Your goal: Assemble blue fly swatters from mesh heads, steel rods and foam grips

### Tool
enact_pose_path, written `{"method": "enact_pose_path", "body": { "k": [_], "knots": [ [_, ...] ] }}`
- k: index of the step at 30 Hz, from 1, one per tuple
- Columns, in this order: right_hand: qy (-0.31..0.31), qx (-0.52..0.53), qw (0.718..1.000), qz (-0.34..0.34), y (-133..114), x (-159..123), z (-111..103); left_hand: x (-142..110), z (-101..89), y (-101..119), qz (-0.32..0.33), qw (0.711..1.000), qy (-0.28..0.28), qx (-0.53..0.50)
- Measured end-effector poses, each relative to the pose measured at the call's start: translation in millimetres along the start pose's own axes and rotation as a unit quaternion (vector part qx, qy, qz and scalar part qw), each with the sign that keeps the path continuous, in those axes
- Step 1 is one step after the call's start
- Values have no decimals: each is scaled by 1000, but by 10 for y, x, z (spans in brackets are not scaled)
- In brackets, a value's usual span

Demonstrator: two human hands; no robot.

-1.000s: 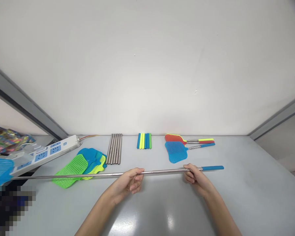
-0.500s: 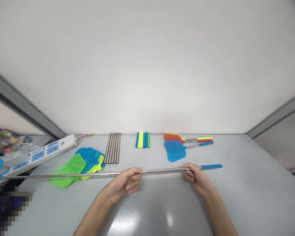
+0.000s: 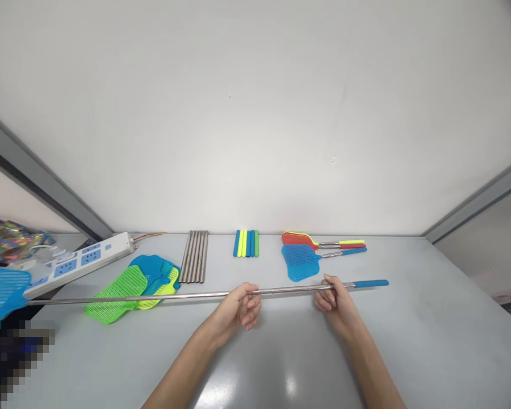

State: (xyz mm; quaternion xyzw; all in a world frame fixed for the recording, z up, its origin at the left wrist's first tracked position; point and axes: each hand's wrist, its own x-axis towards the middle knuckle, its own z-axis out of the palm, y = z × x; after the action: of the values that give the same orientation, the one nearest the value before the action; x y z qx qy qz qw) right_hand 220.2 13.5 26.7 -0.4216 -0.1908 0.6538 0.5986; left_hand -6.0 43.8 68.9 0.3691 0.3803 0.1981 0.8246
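A fly swatter (image 3: 287, 291) with a long, drawn-out metal rod lies across both hands, above the table. Its blue mesh head (image 3: 5, 292) is at the left edge, partly cut off, and its blue grip (image 3: 371, 283) points right. My left hand (image 3: 241, 309) pinches the rod near its middle between thumb and fingers. Closed round the rod just left of the blue grip is my right hand (image 3: 335, 301). Behind the right hand lie three short swatters with a blue head (image 3: 300, 264), a red head (image 3: 297, 240) and a yellow one mostly hidden.
Loose swatter heads, green (image 3: 119, 292), blue and yellow, are piled at the left under the rod. Several metal tubes (image 3: 193, 257) and coloured grip sleeves (image 3: 247, 244) line the back. A power strip (image 3: 106, 250) and shiny packets (image 3: 8, 241) sit at the left.
The swatter has shifted right and slightly up, so more of its blue head shows. My left hand has moved right, nearer my right hand, which stays on the rod by the grip.
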Motion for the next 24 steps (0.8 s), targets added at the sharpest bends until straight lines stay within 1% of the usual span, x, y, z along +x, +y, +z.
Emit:
{"method": "enact_pose_path", "body": {
  "k": [2, 4, 7, 10, 12, 14, 16, 18, 20, 22, 24],
  "knots": [
    [-21, -37, 999, 2, 32, -32, 60, 26, 37, -25, 2, 1000, -8, -1],
    [-39, -105, 994, 17, 111, -62, 137, 56, 65, -78, -1, 1000, -22, 6],
    [-115, -192, 974, 34, 284, -104, 264, 105, 131, -175, -9, 999, -40, 23],
    [-167, -188, 966, 51, 420, -144, 350, 138, 238, -230, 8, 999, -38, 36],
    [-177, -174, 967, 52, 448, -163, 368, 142, 306, -232, 33, 997, -43, 48],
    [-174, -170, 969, 47, 427, -173, 366, 134, 347, -219, 54, 995, -41, 70],
    [-164, -180, 969, 41, 377, -173, 354, 122, 351, -204, 68, 993, -19, 98],
    [-146, -191, 970, 32, 319, -168, 335, 110, 326, -191, 80, 990, 6, 118],
    [-125, -198, 972, 23, 263, -157, 300, 99, 286, -172, 88, 988, 19, 122],
    [-105, -192, 976, 16, 207, -142, 242, 85, 243, -141, 92, 988, 31, 118],
    [-87, -173, 981, 6, 143, -125, 164, 68, 200, -98, 94, 988, 58, 111]
  ]
}}
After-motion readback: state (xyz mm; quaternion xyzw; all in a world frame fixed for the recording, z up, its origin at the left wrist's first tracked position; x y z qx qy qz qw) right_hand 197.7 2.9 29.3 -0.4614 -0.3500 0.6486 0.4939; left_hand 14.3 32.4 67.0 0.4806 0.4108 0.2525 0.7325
